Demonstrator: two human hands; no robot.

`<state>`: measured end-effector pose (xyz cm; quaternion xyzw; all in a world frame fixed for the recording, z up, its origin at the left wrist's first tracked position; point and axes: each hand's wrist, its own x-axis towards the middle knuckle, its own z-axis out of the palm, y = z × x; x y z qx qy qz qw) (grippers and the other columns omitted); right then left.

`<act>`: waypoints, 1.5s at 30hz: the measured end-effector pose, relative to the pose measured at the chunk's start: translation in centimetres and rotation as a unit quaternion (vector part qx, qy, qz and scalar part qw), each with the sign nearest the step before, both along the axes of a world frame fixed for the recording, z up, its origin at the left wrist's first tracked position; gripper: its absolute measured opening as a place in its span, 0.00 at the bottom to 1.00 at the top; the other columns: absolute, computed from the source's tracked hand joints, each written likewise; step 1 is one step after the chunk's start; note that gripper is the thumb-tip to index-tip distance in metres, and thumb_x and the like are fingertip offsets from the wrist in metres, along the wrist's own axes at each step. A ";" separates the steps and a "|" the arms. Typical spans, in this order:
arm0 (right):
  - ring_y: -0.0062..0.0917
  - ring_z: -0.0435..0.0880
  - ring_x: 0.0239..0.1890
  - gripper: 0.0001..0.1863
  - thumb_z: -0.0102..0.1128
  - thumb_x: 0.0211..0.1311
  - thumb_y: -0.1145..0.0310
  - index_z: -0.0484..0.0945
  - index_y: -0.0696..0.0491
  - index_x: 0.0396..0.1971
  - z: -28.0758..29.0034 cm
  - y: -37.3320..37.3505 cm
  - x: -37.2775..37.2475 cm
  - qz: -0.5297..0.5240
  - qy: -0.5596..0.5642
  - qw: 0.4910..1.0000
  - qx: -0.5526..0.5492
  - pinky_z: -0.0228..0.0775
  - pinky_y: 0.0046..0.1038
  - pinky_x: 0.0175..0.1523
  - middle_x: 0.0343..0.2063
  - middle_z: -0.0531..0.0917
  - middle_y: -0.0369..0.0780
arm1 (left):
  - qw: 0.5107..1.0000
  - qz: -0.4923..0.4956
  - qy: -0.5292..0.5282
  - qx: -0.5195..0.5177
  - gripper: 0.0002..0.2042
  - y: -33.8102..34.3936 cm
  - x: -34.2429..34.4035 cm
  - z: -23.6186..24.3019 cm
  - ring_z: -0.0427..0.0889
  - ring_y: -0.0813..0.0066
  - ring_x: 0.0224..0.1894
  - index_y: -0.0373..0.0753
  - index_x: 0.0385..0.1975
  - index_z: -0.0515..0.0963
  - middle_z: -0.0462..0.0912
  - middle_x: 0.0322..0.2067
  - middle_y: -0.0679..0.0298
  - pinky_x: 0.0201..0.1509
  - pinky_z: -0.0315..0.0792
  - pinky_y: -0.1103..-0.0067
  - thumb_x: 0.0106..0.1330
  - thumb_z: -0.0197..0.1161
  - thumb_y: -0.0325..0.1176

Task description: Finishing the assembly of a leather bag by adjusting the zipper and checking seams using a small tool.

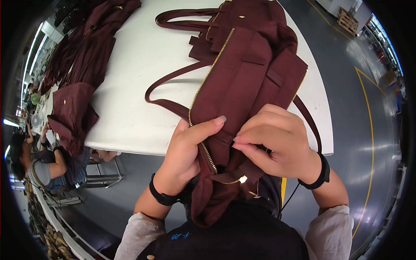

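A maroon fabric bag [229, 86] with gold zips along its edges lies unzipped over the near edge of the table, its lower end hanging toward me. My left hand [186, 145] grips its left side, thumb on top of the fabric and fingers underneath. Over the bag's middle, my right hand [275, 141] is closed in a pinch, thumb against forefinger, right beside a stitched fabric tab [222, 139]. Whatever sits between those fingertips is too small to make out. A gold zip pull [243, 179] shows near the bag's lower end.
The white table [130, 95] carries another maroon bag [255, 11] at the far side. More maroon pieces [82, 60] pile along the left. A person [47, 167] sits at lower left near a metal-framed stool [104, 175]. Grey floor with yellow lines [368, 112] runs at right.
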<state>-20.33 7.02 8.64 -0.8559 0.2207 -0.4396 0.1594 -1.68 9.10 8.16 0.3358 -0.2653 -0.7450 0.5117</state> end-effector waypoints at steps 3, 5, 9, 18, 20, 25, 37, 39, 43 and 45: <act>0.24 0.74 0.20 0.10 0.72 0.38 0.76 0.80 0.53 0.24 0.1 -0.4 -0.1 0.002 0.025 0.998 -0.063 0.63 0.22 0.22 0.23 0.80 0.35 | 1.000 -0.019 0.014 0.015 0.16 -0.1 0.2 0.5 0.81 0.72 0.43 0.29 0.49 0.72 0.80 0.42 0.58 0.47 0.77 0.77 0.62 0.58 0.24; 0.24 0.74 0.20 0.10 0.72 0.37 0.75 0.80 0.53 0.24 0.2 -0.6 -0.2 0.007 0.026 0.995 -0.094 0.62 0.22 0.21 0.23 0.79 0.35 | 0.999 -0.026 0.021 0.022 0.16 -0.1 0.3 0.7 0.82 0.72 0.43 0.29 0.50 0.71 0.80 0.42 0.58 0.46 0.77 0.77 0.62 0.58 0.24; 0.24 0.73 0.19 0.12 0.72 0.34 0.75 0.80 0.54 0.23 0.8 -0.8 -0.2 0.005 0.042 0.987 -0.158 0.61 0.22 0.19 0.21 0.77 0.35 | 0.998 -0.043 0.013 0.035 0.15 -0.3 0.4 0.9 0.82 0.73 0.42 0.30 0.48 0.72 0.81 0.42 0.58 0.46 0.77 0.78 0.61 0.59 0.23; 0.26 0.68 0.23 0.08 0.56 0.36 0.71 0.73 0.58 0.21 2.9 -2.1 -0.1 0.084 0.140 0.968 -0.189 0.62 0.24 0.22 0.20 0.65 0.37 | 0.997 -0.050 -0.048 0.016 0.13 -0.5 0.1 1.4 0.82 0.75 0.40 0.29 0.45 0.74 0.82 0.38 0.59 0.43 0.77 0.79 0.60 0.59 0.24; 0.26 0.68 0.24 0.08 0.56 0.37 0.71 0.72 0.58 0.21 3.4 -2.4 -0.1 0.103 0.161 0.966 -0.172 0.62 0.25 0.23 0.21 0.66 0.37 | 0.997 -0.057 -0.054 0.009 0.13 -0.5 0.1 1.4 0.82 0.75 0.40 0.29 0.45 0.74 0.82 0.39 0.59 0.43 0.77 0.79 0.60 0.59 0.24; 0.29 0.67 0.24 0.07 0.55 0.42 0.70 0.70 0.57 0.22 3.1 -2.8 0.0 0.127 0.176 0.965 -0.148 0.63 0.27 0.27 0.22 0.66 0.38 | 0.998 -0.063 0.001 0.002 0.12 -0.7 0.1 1.5 0.82 0.73 0.39 0.28 0.44 0.74 0.82 0.38 0.58 0.43 0.77 0.78 0.60 0.57 0.22; 0.34 0.70 0.26 0.08 0.61 0.48 0.76 0.70 0.53 0.25 2.1 -3.1 -0.7 0.112 0.094 0.989 -0.003 0.62 0.31 0.30 0.23 0.71 0.39 | 0.989 -0.116 0.047 0.075 0.13 -1.7 0.6 0.4 0.83 0.74 0.39 0.31 0.45 0.75 0.82 0.39 0.59 0.45 0.77 0.79 0.60 0.58 0.23; 0.34 0.71 0.26 0.08 0.62 0.48 0.77 0.71 0.53 0.26 2.1 -3.1 -0.9 0.109 0.082 0.990 0.021 0.63 0.31 0.30 0.23 0.72 0.38 | 0.989 -0.118 0.039 0.083 0.13 -1.6 0.7 0.5 0.83 0.74 0.39 0.31 0.45 0.75 0.82 0.39 0.59 0.45 0.77 0.79 0.60 0.58 0.24; 0.32 0.71 0.25 0.07 0.62 0.48 0.77 0.73 0.53 0.26 2.1 -3.0 -0.9 0.108 0.067 0.991 0.029 0.63 0.29 0.30 0.22 0.73 0.38 | 0.985 -0.128 0.047 0.101 0.12 -1.6 0.7 0.4 0.83 0.74 0.39 0.30 0.44 0.76 0.82 0.38 0.59 0.44 0.77 0.79 0.60 0.58 0.24; 0.31 0.73 0.24 0.08 0.64 0.46 0.78 0.73 0.54 0.25 2.0 -3.0 -0.9 0.111 0.045 0.992 0.041 0.63 0.28 0.29 0.22 0.74 0.37 | 0.989 -0.115 0.044 0.083 0.12 -1.1 0.5 0.8 0.83 0.74 0.38 0.30 0.44 0.76 0.83 0.38 0.58 0.44 0.77 0.79 0.60 0.58 0.24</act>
